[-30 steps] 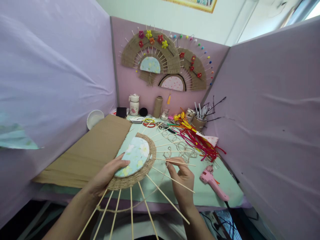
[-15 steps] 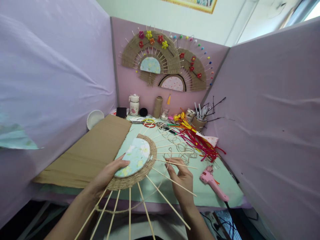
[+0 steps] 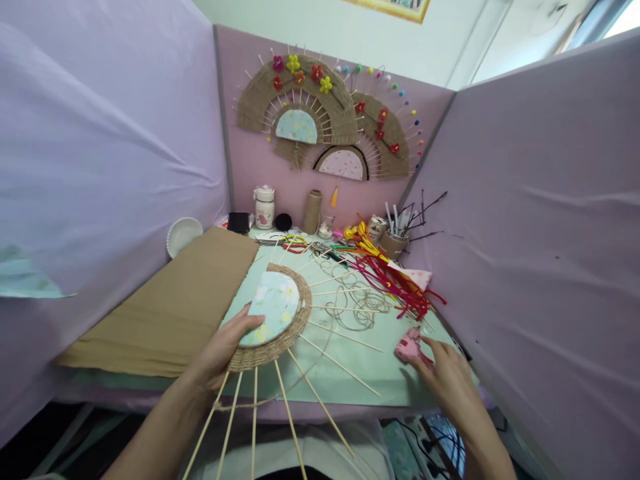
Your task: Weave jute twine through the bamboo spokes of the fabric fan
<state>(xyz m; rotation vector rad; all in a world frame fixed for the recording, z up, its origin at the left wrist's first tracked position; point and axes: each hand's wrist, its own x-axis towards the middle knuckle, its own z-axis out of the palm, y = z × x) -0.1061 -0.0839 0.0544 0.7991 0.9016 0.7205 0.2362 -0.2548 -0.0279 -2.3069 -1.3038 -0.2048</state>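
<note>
Touching the glue gun (image 3: pixel 409 343) with the right hand (image 3: pixel 447 373), index finger along the far side, thumb along the near side, with a narrow gap between; impossible to tell from this view whether clasped firmly or merely laid against it. Located just left of those fingers, towards the right side of the table (image 3: pixel 393 380), either resting on the surface or barely above it. Handle end hidden by fingers and palm, long axis therefore only partly readable, seemingly running from the pink body back rightward into the hand. Much nearer to the right hand; well apart from the left hand (image 3: pixel 230 343), with sticks (image 3: pixel 254 433) in between. Gripped in that left hand, the half-round fan (image 3: pixel 303 313), thumb flat on the floral cloth (image 3: pixel 274 303), other fingers mostly out of sight beneath. Around the woven rim, bare sticks splayed rightward and down past the table edge, with a cord (image 3: pixel 245 405) strung across the lower ones. Farther out, loose loops (image 3: pixel 357 313) of twine, pipe cleaners (image 3: pixel 377 267) behind these, and cardboard (image 3: pixel 165 313) along the left. At the back, a spool (image 3: pixel 313 212).
</note>
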